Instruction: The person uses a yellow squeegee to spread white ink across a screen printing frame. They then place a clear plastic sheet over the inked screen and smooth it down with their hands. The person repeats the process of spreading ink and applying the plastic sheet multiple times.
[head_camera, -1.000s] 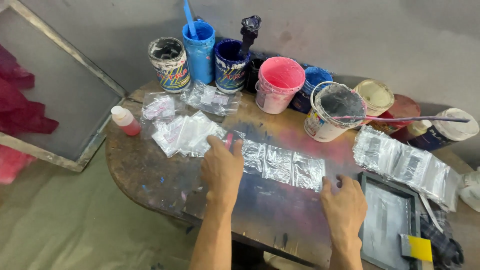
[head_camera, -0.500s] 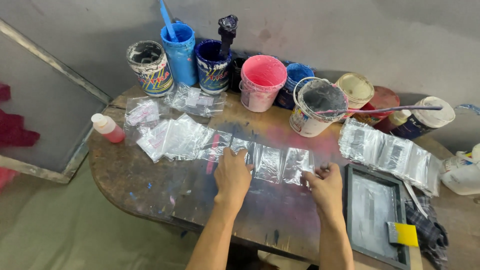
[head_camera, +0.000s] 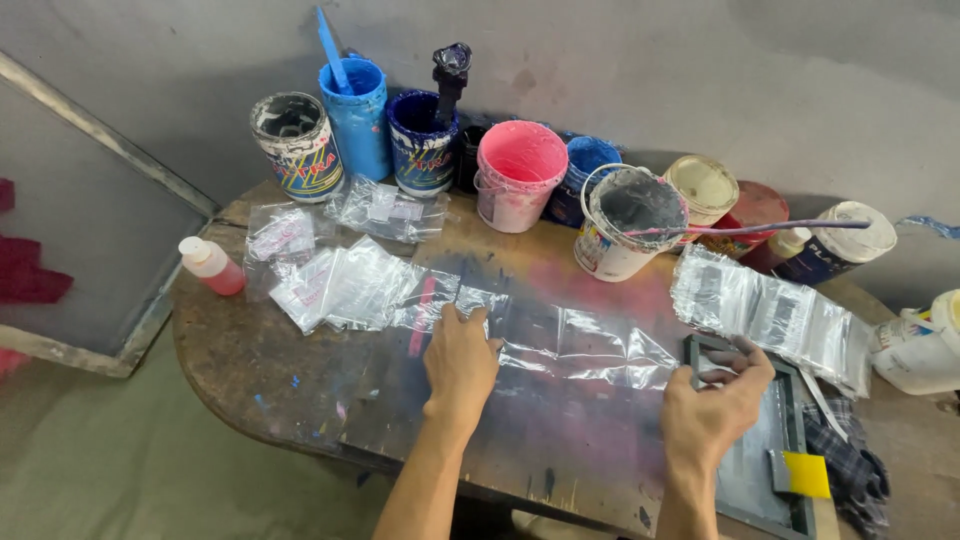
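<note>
Two bare hands are seen over a paint-stained wooden table (head_camera: 240, 350), well apart from each other. The left hand (head_camera: 462, 362) is laid flat, fingers spread, on the near end of a row of clear plastic bags (head_camera: 560, 340) stretched between the two hands. The right hand (head_camera: 715, 405) is curled, its fingertips pinched together at the far right end of that row, over the top edge of a small dark-framed printing screen (head_camera: 755, 470); whether a bag corner is actually gripped cannot be told. A yellow squeegee (head_camera: 800, 473) is lying on the screen just right of the right hand, and a checked cloth (head_camera: 850, 465) is bunched beyond it.

Left of the left hand, a loose heap of small clear bags (head_camera: 345, 285) is spread, with a small pink-filled bottle (head_camera: 212, 266) further left. Past the table edge on that side, a large framed mesh screen (head_camera: 90, 230) is propped.

Beyond the right hand, another stack of clear bags (head_camera: 770, 310) is laid at a slant. Farther off, along the wall, paint tubs are lined up: a blue bucket (head_camera: 355, 120) holding a blue stick, a dark blue bucket (head_camera: 422, 145), a pink bucket (head_camera: 518, 175), and a white bucket (head_camera: 622, 225) with a thin rod (head_camera: 760, 229) resting across its rim.
</note>
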